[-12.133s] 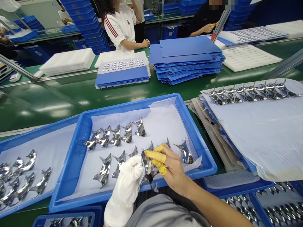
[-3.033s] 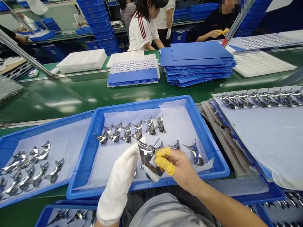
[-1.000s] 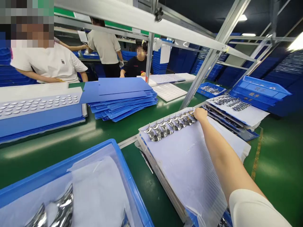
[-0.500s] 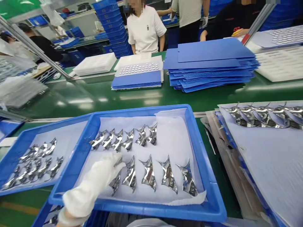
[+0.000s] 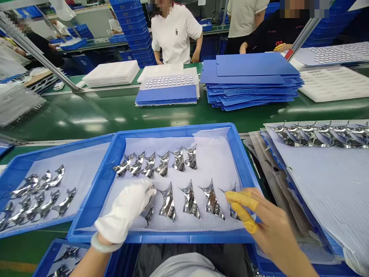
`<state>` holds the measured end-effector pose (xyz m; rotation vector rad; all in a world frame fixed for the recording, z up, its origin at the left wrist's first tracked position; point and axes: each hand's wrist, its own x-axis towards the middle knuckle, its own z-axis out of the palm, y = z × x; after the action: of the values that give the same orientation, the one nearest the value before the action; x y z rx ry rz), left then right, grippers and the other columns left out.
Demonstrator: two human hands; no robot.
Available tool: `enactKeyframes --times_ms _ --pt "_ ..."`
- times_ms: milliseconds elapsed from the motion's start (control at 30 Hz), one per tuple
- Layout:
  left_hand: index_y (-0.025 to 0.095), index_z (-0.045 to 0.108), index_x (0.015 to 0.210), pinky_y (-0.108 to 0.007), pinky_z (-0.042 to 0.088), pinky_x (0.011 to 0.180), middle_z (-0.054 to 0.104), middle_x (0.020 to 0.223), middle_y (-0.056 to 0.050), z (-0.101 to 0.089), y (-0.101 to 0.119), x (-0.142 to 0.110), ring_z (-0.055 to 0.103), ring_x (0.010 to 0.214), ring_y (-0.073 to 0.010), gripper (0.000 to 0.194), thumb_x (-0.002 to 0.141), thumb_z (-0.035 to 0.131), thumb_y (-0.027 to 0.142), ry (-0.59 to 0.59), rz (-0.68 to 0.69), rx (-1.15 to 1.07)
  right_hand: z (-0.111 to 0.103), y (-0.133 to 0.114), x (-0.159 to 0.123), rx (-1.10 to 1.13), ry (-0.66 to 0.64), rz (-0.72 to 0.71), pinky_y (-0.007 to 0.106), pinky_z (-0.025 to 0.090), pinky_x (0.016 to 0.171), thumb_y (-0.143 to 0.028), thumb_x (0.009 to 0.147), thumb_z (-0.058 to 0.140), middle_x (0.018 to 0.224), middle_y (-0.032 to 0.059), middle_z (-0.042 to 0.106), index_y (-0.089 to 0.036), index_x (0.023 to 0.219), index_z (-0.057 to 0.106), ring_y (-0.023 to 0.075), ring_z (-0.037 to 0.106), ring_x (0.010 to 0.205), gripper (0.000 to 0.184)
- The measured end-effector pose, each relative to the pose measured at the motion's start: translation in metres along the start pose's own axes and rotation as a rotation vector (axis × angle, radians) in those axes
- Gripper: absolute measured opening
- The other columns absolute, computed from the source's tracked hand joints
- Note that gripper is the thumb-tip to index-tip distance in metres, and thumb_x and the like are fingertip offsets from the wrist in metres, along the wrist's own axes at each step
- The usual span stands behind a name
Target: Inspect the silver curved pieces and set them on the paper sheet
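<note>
My left hand [image 5: 127,209], in a white glove, is closed at the upper end of a curved, pointed chrome part [image 5: 149,211] at the left of the tray's near row. The glove hides the top of this part, which seems still close to the paper lining. My right hand [image 5: 259,217], with yellow finger cots, reaches over the right side of the blue tray [image 5: 178,237]. Its fingers are stretched out and apart, holding nothing visible, and partly cover the rightmost chrome part [image 5: 233,209]. Between my hands lie three similar parts, one being this chrome part [image 5: 189,201]. Several more form a far row [image 5: 150,165].
Another blue tray [image 5: 86,154] with chrome parts adjoins on the left. On the right, a paper-covered stack [image 5: 325,177] carries a row of parts. Blue sheets [image 5: 250,80] and white foam trays [image 5: 112,73] lie across the green table [image 5: 161,115]. Co-workers stand beyond.
Earlier, both hands held a chrome part above the tray; then my right arm reached to the row on the right-hand stack. Now my right hand is back over the tray, my left at the near row.
</note>
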<state>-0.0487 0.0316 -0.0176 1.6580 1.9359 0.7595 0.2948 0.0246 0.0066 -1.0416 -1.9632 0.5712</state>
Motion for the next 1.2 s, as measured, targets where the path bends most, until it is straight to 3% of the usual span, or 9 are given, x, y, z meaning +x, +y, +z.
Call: enactKeyframes --times_ms 100,200,300,433,533,667,867,1067,1200 --pt "0.023 0.070 0.083 -0.036 0.047 0.080 0.071 0.083 -0.006 -0.022 0.019 -0.003 0.065 0.077 -0.0261 0.016 0.078 0.071 0.038 -0.034 -0.004 -0.085 0.037 -0.018 0.012 0.181 -0.069 0.066 0.029 0.049 0.072 -0.012 0.094 0.056 0.087 0.0014 0.068 -0.027 0.114 0.065 0.0160 0.060 0.078 0.026" --pt "0.023 0.070 0.099 -0.034 0.049 0.086 0.072 0.103 -0.007 -0.027 0.039 -0.014 0.065 0.095 -0.0253 0.020 0.084 0.068 0.037 -0.005 0.009 -0.466 0.061 -0.030 0.021 0.360 -0.180 0.216 0.030 0.048 0.083 -0.019 0.098 0.050 0.101 0.0041 0.067 -0.024 0.117 0.063 0.0161 0.059 0.092 0.023" --pt "0.023 0.072 0.092 -0.031 0.053 0.081 0.072 0.095 -0.005 -0.007 0.052 -0.022 0.067 0.087 -0.0219 0.020 0.081 0.073 0.039 -0.007 -0.004 -0.886 0.075 -0.039 0.031 0.619 -0.282 0.309 0.030 0.046 0.086 -0.029 0.100 0.048 0.092 0.0035 0.064 -0.019 0.098 0.065 0.0154 0.058 0.090 0.020" --pt "0.021 0.073 0.090 -0.027 0.056 0.070 0.073 0.087 -0.004 0.030 0.054 -0.029 0.069 0.075 -0.0183 0.025 0.073 0.080 0.038 -0.031 -0.123 -1.168 0.081 -0.045 0.036 1.061 -0.431 0.514 0.023 0.042 0.062 -0.048 0.092 0.059 0.065 -0.0027 0.052 -0.017 0.068 0.056 0.0091 0.048 0.062 0.039" --pt "0.023 0.074 0.100 -0.036 0.055 0.091 0.075 0.106 -0.006 0.043 0.043 -0.039 0.069 0.102 -0.0255 0.029 0.080 0.073 0.043 0.026 -0.294 -1.063 0.081 -0.046 0.033 1.172 -0.380 0.657 0.020 0.039 0.056 -0.050 0.080 0.072 0.066 -0.0038 0.052 -0.016 0.070 0.058 0.0069 0.045 0.058 0.038" --pt "0.025 0.075 0.108 -0.039 0.038 0.113 0.067 0.128 -0.007 0.037 0.040 -0.050 0.036 0.143 -0.0276 0.038 0.089 0.058 0.053 -0.029 -0.360 -0.885 0.078 -0.045 0.029 1.188 -0.250 0.705 0.019 0.041 0.055 -0.042 0.079 0.075 0.067 -0.0047 0.053 -0.016 0.074 0.061 0.0058 0.046 0.057 0.030" --pt "0.024 0.050 0.143 -0.043 0.055 0.095 0.064 0.132 -0.009 0.024 0.082 -0.040 0.059 0.120 -0.0382 0.096 0.056 0.091 0.026 -0.370 -0.180 -0.930 0.076 -0.046 0.027 1.180 -0.201 0.718 0.019 0.043 0.055 -0.042 0.079 0.075 0.068 -0.0045 0.054 -0.017 0.075 0.063 0.0057 0.049 0.056 0.029" --pt "0.022 0.062 0.132 -0.038 0.051 0.101 0.065 0.132 -0.008 0.026 0.084 -0.039 0.059 0.122 -0.0297 0.050 0.083 0.072 0.032 -0.148 -0.215 -0.952 0.073 -0.049 0.021 1.127 -0.282 0.641 0.019 0.043 0.056 -0.040 0.088 0.066 0.064 -0.0037 0.053 -0.016 0.074 0.060 0.0068 0.050 0.057 0.028" --pt "0.022 0.074 0.115 -0.041 0.055 0.095 0.072 0.118 -0.011 0.023 0.078 -0.042 0.066 0.110 -0.0306 0.039 0.084 0.067 0.045 -0.076 -0.244 -0.955 0.069 -0.049 0.017 1.068 -0.296 0.530 0.019 0.042 0.057 -0.033 0.093 0.060 0.067 -0.0029 0.055 -0.016 0.080 0.062 0.0074 0.050 0.059 0.021"
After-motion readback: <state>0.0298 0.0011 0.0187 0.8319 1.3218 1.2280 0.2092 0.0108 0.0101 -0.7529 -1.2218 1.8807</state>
